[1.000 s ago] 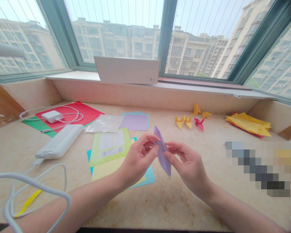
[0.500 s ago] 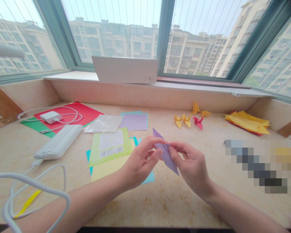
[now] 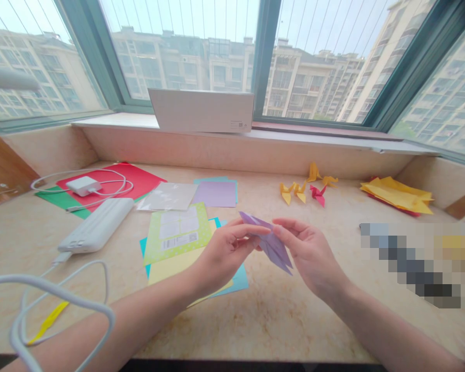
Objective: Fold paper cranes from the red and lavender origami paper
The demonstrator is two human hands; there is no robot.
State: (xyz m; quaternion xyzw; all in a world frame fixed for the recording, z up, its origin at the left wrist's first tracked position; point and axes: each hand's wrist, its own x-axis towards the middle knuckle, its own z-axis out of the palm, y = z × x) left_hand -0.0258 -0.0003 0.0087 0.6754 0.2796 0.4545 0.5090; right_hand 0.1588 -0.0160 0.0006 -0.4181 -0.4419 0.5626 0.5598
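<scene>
A folded piece of purple origami paper (image 3: 274,250) is held in the air above the table, with pointed ends at its upper left and lower right. My left hand (image 3: 232,247) grips its left side, index finger across the front and thumb below. At the upper right edge my right hand (image 3: 308,248) pinches the paper between thumb and fingers. Under and beyond my left hand lie a yellow sheet (image 3: 166,271), blue sheets (image 3: 238,279) and a green dotted paper packet (image 3: 178,232) with a barcode label.
Yellow folded cranes (image 3: 299,192) and a red crane (image 3: 318,195) stand at the back. Yellow sheets (image 3: 397,194) lie right, purple paper (image 3: 216,194) back centre. Left are a white power bank (image 3: 96,225), a charger (image 3: 83,186) on red paper (image 3: 139,178), and a looping white cable (image 3: 62,284).
The purple paper has tilted, showing more of its broad face and separate flaps at its lower end. My right hand's grip has moved slightly up along its edge.
</scene>
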